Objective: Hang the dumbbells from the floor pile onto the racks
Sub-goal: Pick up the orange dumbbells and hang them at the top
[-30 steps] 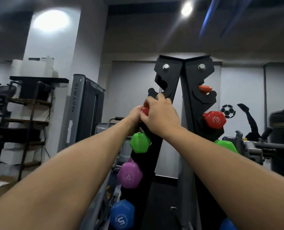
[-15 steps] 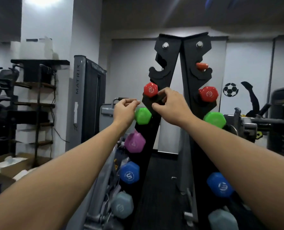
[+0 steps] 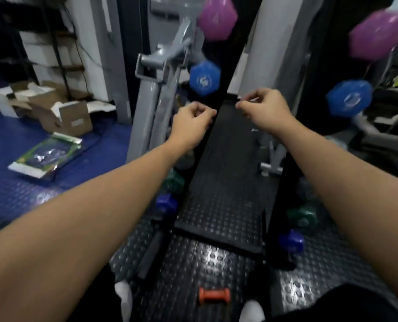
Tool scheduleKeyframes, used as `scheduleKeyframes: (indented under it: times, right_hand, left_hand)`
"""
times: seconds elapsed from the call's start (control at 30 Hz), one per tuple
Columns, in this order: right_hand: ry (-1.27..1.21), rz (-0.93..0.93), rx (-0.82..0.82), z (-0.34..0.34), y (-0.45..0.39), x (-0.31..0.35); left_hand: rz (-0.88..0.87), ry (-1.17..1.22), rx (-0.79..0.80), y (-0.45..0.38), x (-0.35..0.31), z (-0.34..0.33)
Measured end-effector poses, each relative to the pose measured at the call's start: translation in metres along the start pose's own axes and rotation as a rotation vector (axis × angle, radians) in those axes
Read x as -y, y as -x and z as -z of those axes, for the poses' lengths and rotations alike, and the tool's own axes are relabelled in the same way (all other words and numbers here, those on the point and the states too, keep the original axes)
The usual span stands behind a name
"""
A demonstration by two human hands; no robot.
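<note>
The black studded floor (image 3: 218,263) fills the lower middle of the view, with a blue floor mat (image 3: 12,145) to the left. Two dark rack uprights rise away from the viewer: the left rack (image 3: 207,140) and the right rack (image 3: 293,126). On the left rack hang a purple dumbbell (image 3: 217,17) and, below it, a blue dumbbell (image 3: 204,78); lower ones in dark green (image 3: 175,180) and dark blue (image 3: 167,204) are blurred. The right rack carries another purple dumbbell head (image 3: 376,34) and a blue dumbbell head (image 3: 348,97). Opened cardboard boxes (image 3: 54,105) lie on the blue mat near the wall. Both arms reach forward. The left hand (image 3: 191,122) has its fingers loosely curled and holds nothing; the right hand (image 3: 265,108) likewise has its fingers curled in, thumb near forefinger, with nothing visible between them. A small orange dumbbell (image 3: 214,295) lies on the floor at the bottom, between two white-socked feet (image 3: 123,296), well apart from both hands.
</note>
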State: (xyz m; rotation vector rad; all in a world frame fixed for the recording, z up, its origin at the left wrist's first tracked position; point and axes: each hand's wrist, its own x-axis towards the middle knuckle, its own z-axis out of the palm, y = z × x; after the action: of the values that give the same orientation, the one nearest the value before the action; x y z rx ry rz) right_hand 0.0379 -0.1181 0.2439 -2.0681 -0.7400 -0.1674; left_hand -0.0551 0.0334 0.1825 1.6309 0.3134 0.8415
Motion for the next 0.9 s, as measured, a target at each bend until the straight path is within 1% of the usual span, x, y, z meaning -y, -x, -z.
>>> scheduleKeyframes:
  times: [0.1,0.2,0.23,0.33,0.4,0.57,0.7,0.8,0.87,0.9]
  right_hand:
    - [-0.09,-0.162,0.092,-0.047,0.022,-0.052]
    - [-0.091,-0.308,0.196,-0.097,0.054,-0.113]
    - [-0.075,-0.367,0.232,-0.114,0.063,-0.137]
    - [-0.032,-0.549,0.324,-0.157,0.102,-0.209]
    - [-0.01,-0.643,0.388,-0.185,0.138,-0.251]
    - [0.143,-0.868,0.571,-0.238,0.229,-0.353]
    - [0.241,-0.993,0.663,-0.255,0.271,-0.404]
    - [0.318,-1.0,0.769,-0.262,0.282,-0.427]
    - [0.327,-1.021,0.826,-0.268,0.287,-0.435]
    - [0.315,-1.04,0.829,-0.272,0.288,-0.437]
  left_hand:
    - [0.137,-0.036,0.008,0.023,0.058,-0.001]
    - [0.299,-0.095,0.016,0.049,0.13,-0.002]
    - [0.345,-0.108,0.015,0.058,0.156,-0.003]
    - [0.494,-0.2,0.014,0.098,0.206,-0.007]
    - [0.606,-0.242,0.069,0.128,0.247,-0.011]
    - [0.885,-0.278,0.111,0.207,0.357,-0.028]
    - [1.036,-0.347,0.168,0.263,0.417,-0.042]
    - [1.161,-0.409,0.198,0.287,0.447,-0.05]
    - [1.206,-0.456,0.248,0.298,0.462,-0.057]
    - [1.223,-0.465,0.261,0.299,0.467,-0.061]
